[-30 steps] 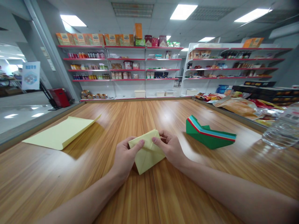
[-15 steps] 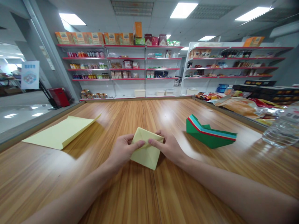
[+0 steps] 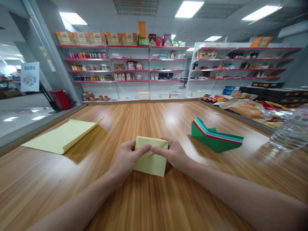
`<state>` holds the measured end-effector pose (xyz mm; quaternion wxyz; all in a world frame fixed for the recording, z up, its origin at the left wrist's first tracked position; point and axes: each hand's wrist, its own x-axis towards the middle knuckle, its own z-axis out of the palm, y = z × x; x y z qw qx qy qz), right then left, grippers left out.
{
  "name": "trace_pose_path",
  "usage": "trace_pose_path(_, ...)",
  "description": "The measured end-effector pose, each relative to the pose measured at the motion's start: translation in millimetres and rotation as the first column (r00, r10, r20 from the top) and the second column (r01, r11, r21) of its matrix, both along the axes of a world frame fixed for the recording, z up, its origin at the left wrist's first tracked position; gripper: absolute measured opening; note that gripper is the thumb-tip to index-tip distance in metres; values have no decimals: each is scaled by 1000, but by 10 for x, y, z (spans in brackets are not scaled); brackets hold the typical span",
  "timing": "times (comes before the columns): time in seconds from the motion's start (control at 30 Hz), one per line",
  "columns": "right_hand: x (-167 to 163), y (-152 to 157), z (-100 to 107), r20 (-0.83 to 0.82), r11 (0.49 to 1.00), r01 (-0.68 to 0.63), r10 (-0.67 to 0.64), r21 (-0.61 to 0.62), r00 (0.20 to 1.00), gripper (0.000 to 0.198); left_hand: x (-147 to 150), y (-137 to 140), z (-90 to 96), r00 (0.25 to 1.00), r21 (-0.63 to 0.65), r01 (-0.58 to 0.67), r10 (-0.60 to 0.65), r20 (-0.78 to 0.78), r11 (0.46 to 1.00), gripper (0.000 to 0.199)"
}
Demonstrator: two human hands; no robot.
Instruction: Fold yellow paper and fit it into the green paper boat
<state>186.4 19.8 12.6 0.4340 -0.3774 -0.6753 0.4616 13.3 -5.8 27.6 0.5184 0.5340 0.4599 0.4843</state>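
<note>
A folded square of pale yellow paper (image 3: pixel 151 165) is held between both hands over the middle of the wooden table (image 3: pixel 115 205). My left hand (image 3: pixel 127 157) grips its left side, thumb on top and fingers beneath. From the other side my right hand (image 3: pixel 174 154) pinches the right edge, its thumb tip close to the left thumb. Both thumbs press near a crease in the paper's upper half. The fingers under the paper are mostly hidden.
A larger yellow sheet (image 3: pixel 60 134) with a curled edge lies at left. To the right stands a folded green paper boat (image 3: pixel 214 141) with red, white and blue layers. A clear plastic bottle (image 3: pixel 288 134) is at far right, beside packaged snacks (image 3: pixel 245 107). Stocked shelves (image 3: pixel 130 59) stand behind.
The folded yellow paper has turned slightly, so its top edge now lies nearly level. Both hands keep hold of it, with the thumbs still near the middle.
</note>
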Motion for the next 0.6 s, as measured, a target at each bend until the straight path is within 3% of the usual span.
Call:
trace_pose_path(0.37, 0, -13, -1, -64, 1000, -17, 16, -18, 998, 31, 6, -6, -48, 998, 25, 15, -17, 63, 1000, 32)
trace_pose_path(0.6, 9, -31, -4, -103, 998, -57, 54, -21, 993, 32, -2, -9, -82, 999, 56, -22, 24, -30, 998, 34)
